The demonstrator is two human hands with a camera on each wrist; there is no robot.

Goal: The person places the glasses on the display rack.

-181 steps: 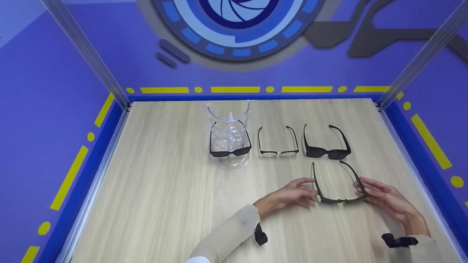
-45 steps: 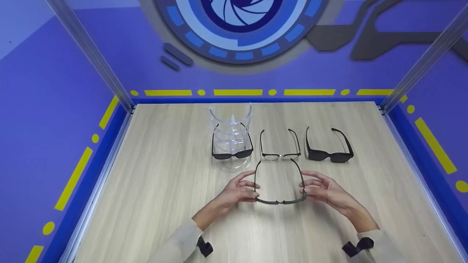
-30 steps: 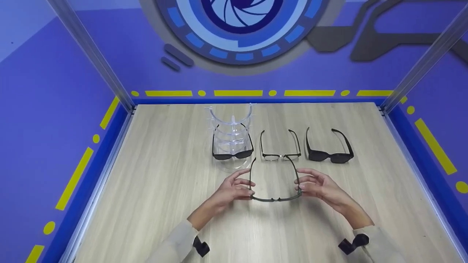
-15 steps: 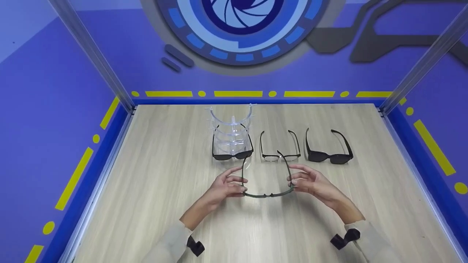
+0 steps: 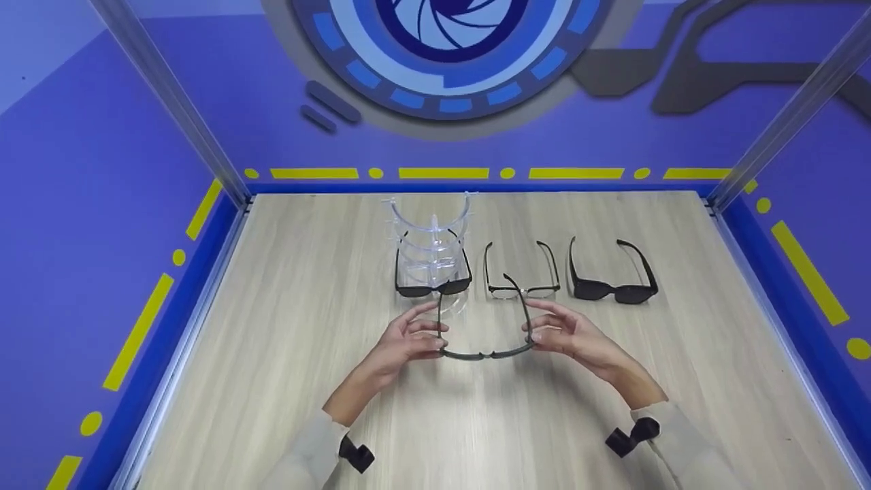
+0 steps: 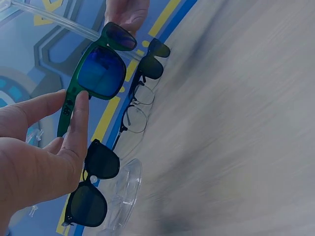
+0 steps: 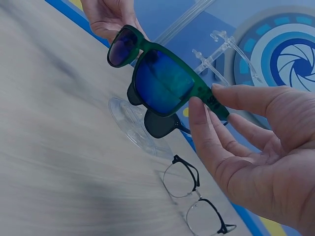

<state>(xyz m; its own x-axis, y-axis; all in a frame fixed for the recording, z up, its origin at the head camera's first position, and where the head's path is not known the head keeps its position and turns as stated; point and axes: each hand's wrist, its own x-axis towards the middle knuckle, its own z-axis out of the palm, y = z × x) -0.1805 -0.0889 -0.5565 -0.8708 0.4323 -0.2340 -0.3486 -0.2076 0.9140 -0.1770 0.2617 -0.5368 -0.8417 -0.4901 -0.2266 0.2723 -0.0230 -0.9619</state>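
Note:
A pair of green-framed sunglasses (image 5: 486, 355) with blue mirrored lenses (image 7: 165, 83) is held up off the table, temples spread and pointing away. My left hand (image 5: 401, 344) pinches its left temple near the hinge. On the opposite side, the thumb and fingers of my right hand (image 5: 571, 338) pinch the other temple. Just beyond them stands a clear plastic glasses display stand (image 5: 434, 221) with several curved tiers. Dark sunglasses (image 5: 414, 291) sit low on that stand; one raised temple tip overlaps them in the head view.
Right of the stand, clear-lens browline glasses (image 5: 522, 291) lie with temples open. Farther right are chunky black sunglasses (image 5: 612, 291). The wooden table (image 5: 292, 306) is bounded by blue printed panels (image 5: 435, 150) at the back and sides.
Both hands have carried the green sunglasses from the right side leftward to in front of the stand. Over the last second they moved farther left and slightly away. The other glasses stayed put.

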